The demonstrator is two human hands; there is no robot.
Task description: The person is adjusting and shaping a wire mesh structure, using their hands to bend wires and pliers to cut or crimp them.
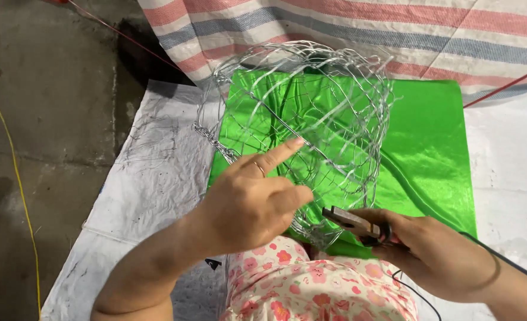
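A silver wire mesh frame (311, 113), rounded like a basket, stands tilted over a shiny green cloth (430, 142). My left hand (251, 202) grips the near rim of the frame, index finger stretched out along a wire. My right hand (436, 255) holds a small tool with a brown and black body (353, 221), its tip close to the frame's lower rim. A black cord (513, 261) runs from near that hand off to the right.
A white sheet (150, 178) covers the ground under the green cloth. A red, white and blue striped tarp (394, 30) lies behind. Bare concrete floor with a yellow cord (19, 178) is at left. My floral-print clothing (311, 285) is at the bottom.
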